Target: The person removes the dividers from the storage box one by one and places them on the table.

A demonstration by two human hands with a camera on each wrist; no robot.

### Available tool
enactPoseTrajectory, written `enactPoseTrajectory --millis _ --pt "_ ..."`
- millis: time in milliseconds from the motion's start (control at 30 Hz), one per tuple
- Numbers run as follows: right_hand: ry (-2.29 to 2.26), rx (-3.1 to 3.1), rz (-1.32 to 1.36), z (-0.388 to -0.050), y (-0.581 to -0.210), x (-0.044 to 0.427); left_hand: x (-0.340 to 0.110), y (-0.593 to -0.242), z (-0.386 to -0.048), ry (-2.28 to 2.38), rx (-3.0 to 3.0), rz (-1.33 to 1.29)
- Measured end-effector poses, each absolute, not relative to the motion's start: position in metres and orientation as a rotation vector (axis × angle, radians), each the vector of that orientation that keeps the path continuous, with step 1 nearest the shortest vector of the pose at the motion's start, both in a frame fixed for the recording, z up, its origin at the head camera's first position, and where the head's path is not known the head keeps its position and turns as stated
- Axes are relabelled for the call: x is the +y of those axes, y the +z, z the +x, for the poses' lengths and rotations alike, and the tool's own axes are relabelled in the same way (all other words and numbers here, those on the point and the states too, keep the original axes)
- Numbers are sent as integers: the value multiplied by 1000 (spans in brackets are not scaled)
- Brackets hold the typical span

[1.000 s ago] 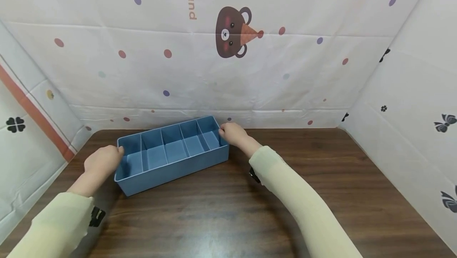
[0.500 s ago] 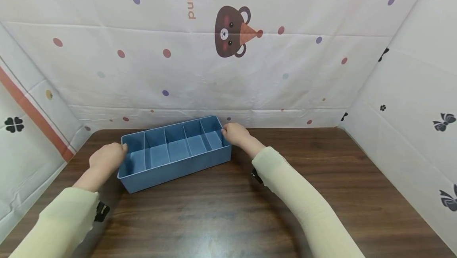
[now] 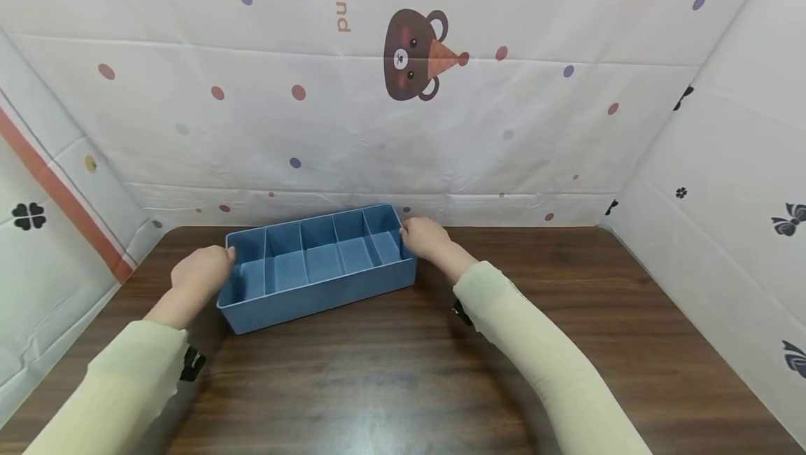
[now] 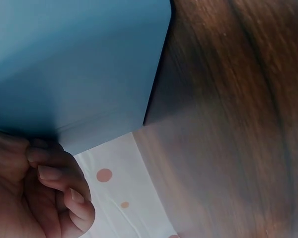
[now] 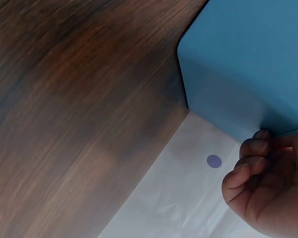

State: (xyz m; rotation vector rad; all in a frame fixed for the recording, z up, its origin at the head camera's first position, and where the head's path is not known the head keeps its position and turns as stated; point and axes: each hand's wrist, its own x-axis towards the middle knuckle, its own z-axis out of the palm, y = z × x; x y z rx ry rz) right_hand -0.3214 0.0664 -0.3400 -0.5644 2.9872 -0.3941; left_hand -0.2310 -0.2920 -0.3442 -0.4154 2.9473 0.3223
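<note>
A blue box (image 3: 321, 299) with several compartments stands slightly slanted on the table, its right end farther back; nothing lies in its compartments. My left hand (image 3: 203, 271) grips the rim of its left end, and my right hand (image 3: 426, 236) grips the rim of its right end. In the left wrist view the left hand (image 4: 44, 191) has curled fingers against the box's end wall (image 4: 99, 94). The right wrist view has the right hand (image 5: 270, 186) pinching the top edge of the opposite end wall (image 5: 223, 99).
The brown wooden table (image 3: 567, 315) reaches back to a white patterned cloth (image 3: 327, 133) hanging behind it. More white cloth hangs at the left and right sides. The box's back edge is close to the rear cloth.
The box has slid a little to the right, and its left end has swung slightly away from me. Both hands have moved along with it, keeping their grip on the ends.
</note>
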Motion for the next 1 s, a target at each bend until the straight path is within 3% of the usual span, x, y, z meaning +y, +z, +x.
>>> enactPoseTrajectory --millis 1000 --pt "-423 2988 -535 -315 -343 88 -276 -347 -246 289 2985 -404"
